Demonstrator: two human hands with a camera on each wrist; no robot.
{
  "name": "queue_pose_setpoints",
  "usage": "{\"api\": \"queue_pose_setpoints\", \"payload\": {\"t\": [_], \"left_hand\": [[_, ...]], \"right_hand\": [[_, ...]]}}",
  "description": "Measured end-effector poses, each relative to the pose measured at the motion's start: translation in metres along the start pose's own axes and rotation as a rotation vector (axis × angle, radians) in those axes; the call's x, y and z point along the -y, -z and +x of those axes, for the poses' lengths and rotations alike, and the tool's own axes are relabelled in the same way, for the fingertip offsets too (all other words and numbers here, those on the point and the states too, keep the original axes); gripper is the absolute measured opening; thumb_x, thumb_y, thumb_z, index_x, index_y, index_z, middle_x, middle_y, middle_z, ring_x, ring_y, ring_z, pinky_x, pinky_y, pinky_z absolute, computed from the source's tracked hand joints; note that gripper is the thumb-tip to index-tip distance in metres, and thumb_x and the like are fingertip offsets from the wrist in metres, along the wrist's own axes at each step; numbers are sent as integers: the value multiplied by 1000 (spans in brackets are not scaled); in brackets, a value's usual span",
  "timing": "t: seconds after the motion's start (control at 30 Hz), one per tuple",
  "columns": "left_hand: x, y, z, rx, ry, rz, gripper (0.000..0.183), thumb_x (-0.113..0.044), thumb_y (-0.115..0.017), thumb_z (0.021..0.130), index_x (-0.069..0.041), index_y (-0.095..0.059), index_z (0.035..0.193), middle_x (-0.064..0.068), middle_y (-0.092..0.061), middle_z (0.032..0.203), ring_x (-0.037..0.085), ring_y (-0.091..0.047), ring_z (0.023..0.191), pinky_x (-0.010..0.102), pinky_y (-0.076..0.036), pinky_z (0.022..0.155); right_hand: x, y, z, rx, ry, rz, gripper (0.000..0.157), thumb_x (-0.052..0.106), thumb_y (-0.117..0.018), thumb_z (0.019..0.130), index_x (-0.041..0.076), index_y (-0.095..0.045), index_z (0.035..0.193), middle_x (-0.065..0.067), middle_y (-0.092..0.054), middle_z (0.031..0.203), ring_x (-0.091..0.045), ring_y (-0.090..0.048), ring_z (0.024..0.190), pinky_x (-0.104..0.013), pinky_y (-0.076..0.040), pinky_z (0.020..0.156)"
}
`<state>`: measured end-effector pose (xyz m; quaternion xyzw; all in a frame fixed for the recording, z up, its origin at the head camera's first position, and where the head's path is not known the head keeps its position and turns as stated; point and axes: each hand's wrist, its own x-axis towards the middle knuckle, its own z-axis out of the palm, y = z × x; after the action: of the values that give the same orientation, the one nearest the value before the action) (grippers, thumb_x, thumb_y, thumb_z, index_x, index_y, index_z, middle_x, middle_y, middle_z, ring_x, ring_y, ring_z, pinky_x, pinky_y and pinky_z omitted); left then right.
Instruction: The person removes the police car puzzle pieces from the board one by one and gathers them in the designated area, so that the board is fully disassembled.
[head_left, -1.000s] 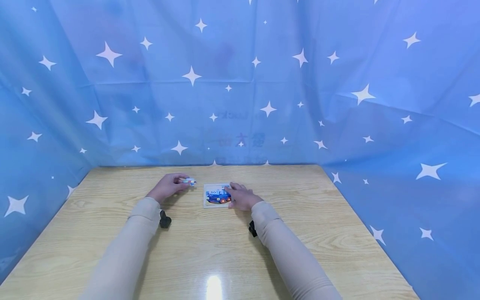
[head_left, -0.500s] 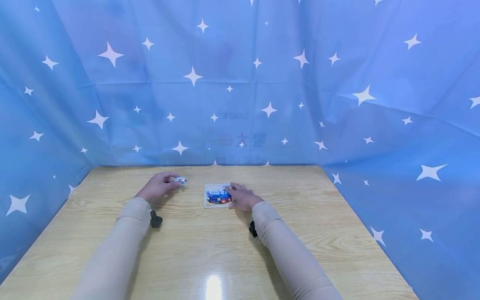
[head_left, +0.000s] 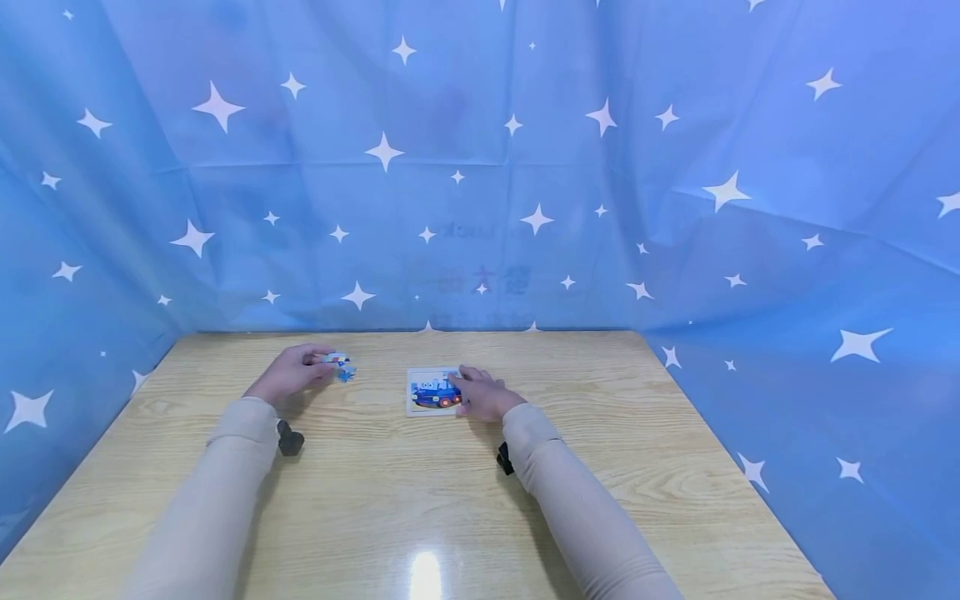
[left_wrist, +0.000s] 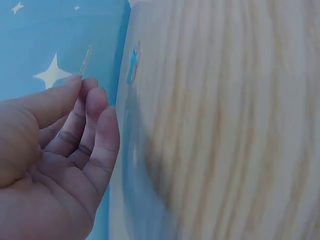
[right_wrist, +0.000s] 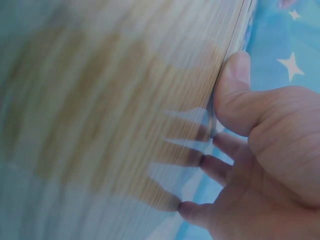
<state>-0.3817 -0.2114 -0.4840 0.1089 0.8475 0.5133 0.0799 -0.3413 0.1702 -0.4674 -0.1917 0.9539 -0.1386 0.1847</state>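
My left hand (head_left: 294, 372) pinches a small, colourful jigsaw piece (head_left: 335, 358) between thumb and fingers, above the back left of the table. In the left wrist view this piece (left_wrist: 86, 60) shows edge-on at the fingertips. A blue jigsaw piece (head_left: 347, 375) lies on the table just beyond the hand. Near the table's middle lies a light-framed jigsaw puzzle (head_left: 435, 392) with a blue vehicle picture. My right hand (head_left: 486, 395) rests at its right side, fingers spread. One finger reaches onto the picture, the thumb is at the frame's edge, and other fingertips touch the table.
The wooden table (head_left: 405, 483) ends at the back against a blue curtain (head_left: 480, 183) with white stars, which also hangs along both sides. A black wrist device (head_left: 289, 438) is worn under the left sleeve, another (head_left: 505, 458) under the right.
My left hand has moved left across the table with its jigsaw piece, and the blue piece on the table has come into sight. The right hand and the puzzle have stayed in place.
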Motion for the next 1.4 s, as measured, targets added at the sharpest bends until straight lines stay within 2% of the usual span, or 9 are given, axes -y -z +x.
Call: {"api": "queue_pose_setpoints", "payload": {"t": [0.3,0.43,0.53,0.67,0.77,1.0,1.1,1.4], "left_hand": [[8,10,-5,-21,2,15,46,-7,-61,101,13,-47,141,20,-64,109,15,-65,93,25,-57,79],[7,12,-8,-41,-4,91,45,-8,-60,102,12,-48,141,22,-62,112,18,-60,85,26,-54,71],[8,13,-10,-57,-18,163,44,-9,-60,103,10,-50,140,26,-62,116,25,-57,87,31,-49,70],[9,15,-12,-73,-40,219,43,-8,-59,102,11,-51,140,28,-62,119,34,-57,103,40,-48,83],[13,17,-13,-80,-54,232,42,-7,-59,102,11,-51,139,29,-61,119,38,-56,108,45,-46,90],[22,22,-17,-96,-41,291,39,-6,-58,102,10,-53,137,34,-58,125,47,-54,114,57,-46,94],[22,22,-19,-117,-37,314,38,-4,-59,101,11,-54,135,35,-59,121,48,-55,112,61,-44,97],[21,19,-12,-137,-25,411,37,-7,-60,100,7,-59,134,34,-59,125,49,-56,113,62,-43,98]], "right_hand": [[1,1,-3,-8,5,20,72,29,-56,103,20,-18,164,-10,-6,170,-34,-3,155,-64,-5,120],[2,0,-3,-8,3,17,72,29,-56,103,19,-18,164,-10,-6,170,-33,-4,155,-64,-6,120],[2,-1,-4,-4,-5,11,72,30,-55,103,20,-18,164,-9,-6,170,-33,-4,155,-63,-6,120],[2,-2,-4,-3,-12,9,72,31,-55,103,21,-17,164,-8,-5,170,-32,-3,155,-62,-6,121],[2,-1,-4,-7,-8,5,72,31,-55,104,21,-17,164,-8,-5,170,-32,-3,155,-61,-6,121],[2,-1,-4,-1,-4,19,72,32,-55,103,21,-18,164,-7,-5,170,-33,-2,156,-62,-5,121],[3,0,-1,2,2,-9,72,32,-55,104,21,-18,164,-8,-5,170,-32,-3,156,-63,-6,120],[0,-1,-3,2,-7,17,72,32,-55,103,22,-17,164,-6,-4,171,-32,-2,156,-62,-4,121]]}}
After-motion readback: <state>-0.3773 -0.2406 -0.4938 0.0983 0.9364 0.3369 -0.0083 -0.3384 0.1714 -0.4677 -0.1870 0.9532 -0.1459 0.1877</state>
